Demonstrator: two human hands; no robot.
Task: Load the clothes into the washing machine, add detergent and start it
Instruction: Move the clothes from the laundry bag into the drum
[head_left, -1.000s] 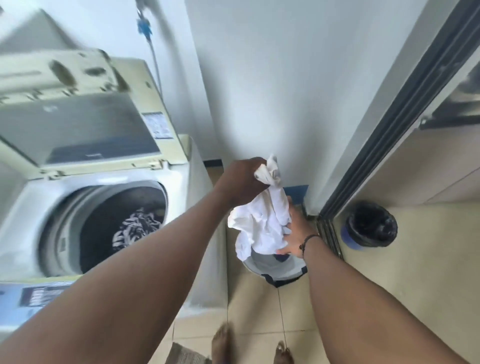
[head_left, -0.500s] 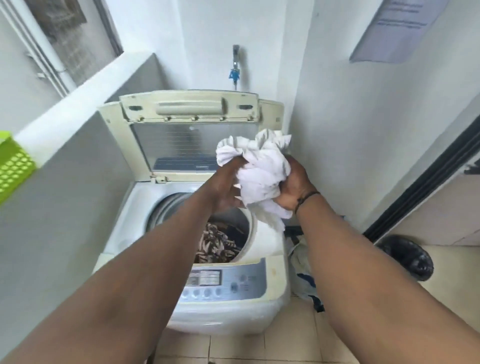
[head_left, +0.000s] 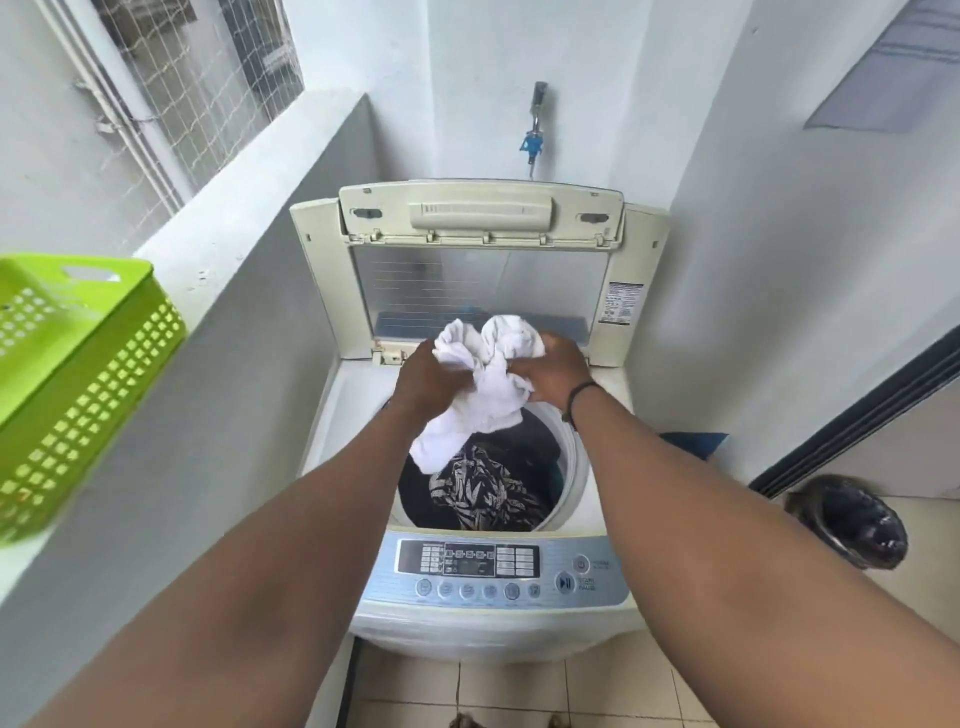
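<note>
A cream top-loading washing machine (head_left: 343, 410) stands before me with its lid (head_left: 480, 260) raised against the back wall. Its drum (head_left: 563, 467) holds dark clothes and a black-and-white patterned garment (head_left: 480, 491). Over the drum's far rim I hold a bunched white cloth (head_left: 491, 395) in both hands. My left hand (head_left: 428, 379) grips its left side and my right hand (head_left: 553, 371), with a black band at the wrist, grips its right side. One end of the cloth hangs down into the opening. The control panel (head_left: 493, 569) faces me at the front.
A lime-green plastic basket (head_left: 67, 374) sits on the grey ledge (head_left: 218, 249) to the left. A tap (head_left: 535, 127) is on the wall behind the machine. A black-lined bin (head_left: 852, 519) stands on the tiled floor at right, beside a dark sliding-door track (head_left: 857, 410).
Both hands carried the white cloth from the floor at the machine's right side up and over the open drum, then lowered it toward the opening. My view swung left onto the machine.
</note>
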